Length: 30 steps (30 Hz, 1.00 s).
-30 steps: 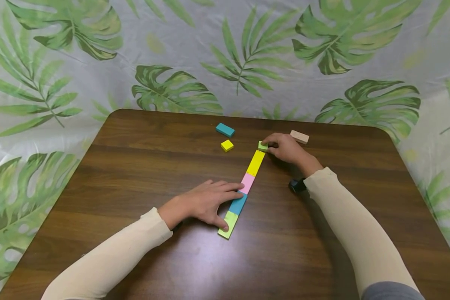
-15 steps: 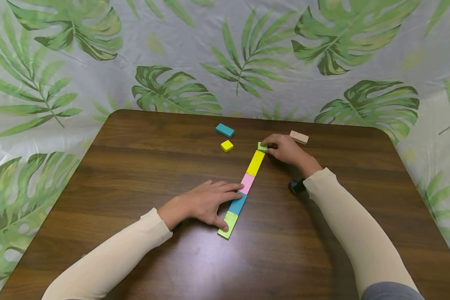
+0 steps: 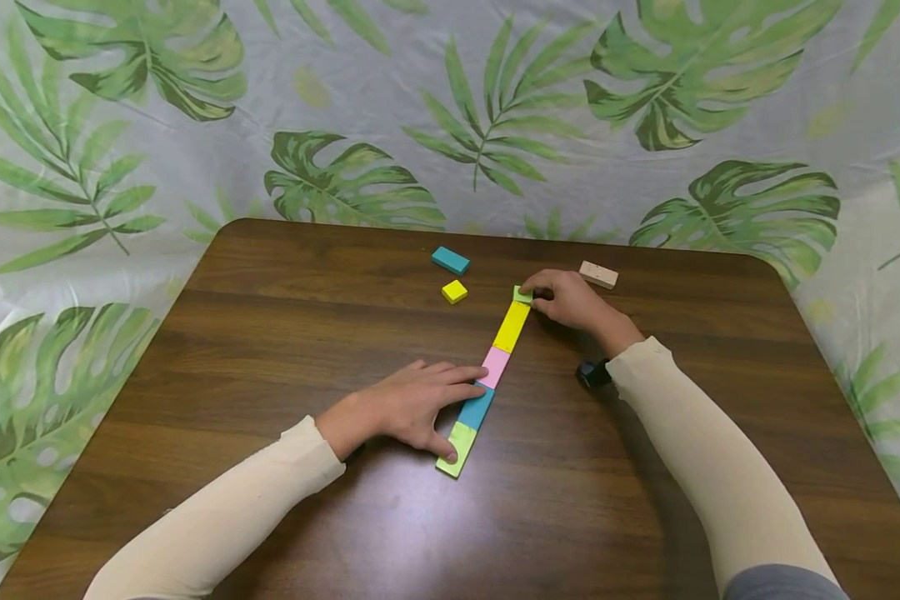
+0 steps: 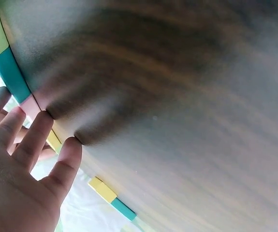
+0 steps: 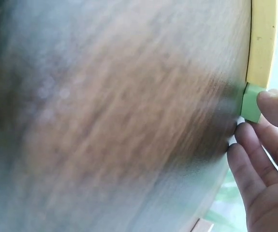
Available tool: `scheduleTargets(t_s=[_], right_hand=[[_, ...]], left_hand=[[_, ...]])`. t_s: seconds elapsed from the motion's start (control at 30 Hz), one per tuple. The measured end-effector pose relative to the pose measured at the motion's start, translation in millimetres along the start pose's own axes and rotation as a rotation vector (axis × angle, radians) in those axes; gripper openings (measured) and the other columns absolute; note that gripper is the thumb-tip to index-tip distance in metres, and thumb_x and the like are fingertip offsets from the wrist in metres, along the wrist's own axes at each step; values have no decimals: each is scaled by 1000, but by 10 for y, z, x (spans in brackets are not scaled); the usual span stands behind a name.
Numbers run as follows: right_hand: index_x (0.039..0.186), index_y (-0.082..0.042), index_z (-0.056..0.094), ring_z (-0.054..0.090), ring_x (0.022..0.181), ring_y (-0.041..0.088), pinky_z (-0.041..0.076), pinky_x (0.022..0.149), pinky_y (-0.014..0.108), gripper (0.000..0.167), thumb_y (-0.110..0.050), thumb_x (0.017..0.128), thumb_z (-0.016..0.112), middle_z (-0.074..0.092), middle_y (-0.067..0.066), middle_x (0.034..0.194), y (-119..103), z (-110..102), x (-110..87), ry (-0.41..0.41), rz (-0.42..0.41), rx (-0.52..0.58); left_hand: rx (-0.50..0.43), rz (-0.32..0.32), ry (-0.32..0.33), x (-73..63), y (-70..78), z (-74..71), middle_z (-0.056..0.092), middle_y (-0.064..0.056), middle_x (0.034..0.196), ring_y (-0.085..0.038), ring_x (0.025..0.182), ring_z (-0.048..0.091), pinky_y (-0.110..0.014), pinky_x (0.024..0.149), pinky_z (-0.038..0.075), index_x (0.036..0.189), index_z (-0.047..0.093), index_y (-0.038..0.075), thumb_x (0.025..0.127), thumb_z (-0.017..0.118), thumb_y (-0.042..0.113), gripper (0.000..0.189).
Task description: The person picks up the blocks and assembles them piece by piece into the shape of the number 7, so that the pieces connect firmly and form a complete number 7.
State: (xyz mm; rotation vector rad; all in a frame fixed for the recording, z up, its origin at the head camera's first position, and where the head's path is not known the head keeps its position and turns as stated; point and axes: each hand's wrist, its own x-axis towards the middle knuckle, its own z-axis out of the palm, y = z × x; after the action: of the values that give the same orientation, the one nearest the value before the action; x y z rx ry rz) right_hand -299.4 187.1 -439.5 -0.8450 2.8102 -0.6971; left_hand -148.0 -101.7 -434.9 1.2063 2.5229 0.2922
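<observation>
A straight row of flat blocks slants across the table: a light green block (image 3: 456, 451) nearest me, then a blue block (image 3: 477, 408), a pink block (image 3: 497, 367) and a long yellow block (image 3: 512, 327). At the far end sits a small green block (image 3: 521, 293), which my right hand (image 3: 570, 300) pinches between thumb and fingers, up against the yellow one. My left hand (image 3: 412, 406) lies spread beside the row, its thumb on the light green block and its fingertips on the blue and pink blocks.
Beyond the row on the wooden table (image 3: 285, 317) lie a blue block (image 3: 451, 260) and a small yellow block (image 3: 454, 291). A beige block (image 3: 598, 274) lies behind my right hand. A leaf-patterned cloth (image 3: 360, 100) hangs behind the table's far edge.
My right hand has drawn the small green block slightly nearer to me and to the left, against the yellow block's end. My left hand stays in place.
</observation>
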Motion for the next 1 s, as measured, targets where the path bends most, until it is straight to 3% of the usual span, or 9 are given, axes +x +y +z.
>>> scheduleTargets(t_s=[0.3,0.6,1.0], right_hand=[[120,-2,69,62,116,37,49,99,52,27,-9,95,63,67,20,126,10,12,6,9,-3,22],[121,-1,68,62,103,33,50,91,50,28,-8,95,63,67,21,125,-21,4,-7,1,10,23],[121,-1,69,61,99,31,50,89,49,28,-8,94,63,67,20,124,-3,3,4,-1,-2,25]], left_hand=[[16,12,17,-4,-4,8,25,8,165,-21,149,32,-49,107,39,153,38,25,78,73,61,90],[12,15,21,-13,1,11,25,8,165,-21,149,32,-48,107,39,153,38,24,79,73,61,90],[15,13,23,-21,-2,19,25,8,165,-20,149,32,-45,107,38,154,38,25,79,72,61,90]])
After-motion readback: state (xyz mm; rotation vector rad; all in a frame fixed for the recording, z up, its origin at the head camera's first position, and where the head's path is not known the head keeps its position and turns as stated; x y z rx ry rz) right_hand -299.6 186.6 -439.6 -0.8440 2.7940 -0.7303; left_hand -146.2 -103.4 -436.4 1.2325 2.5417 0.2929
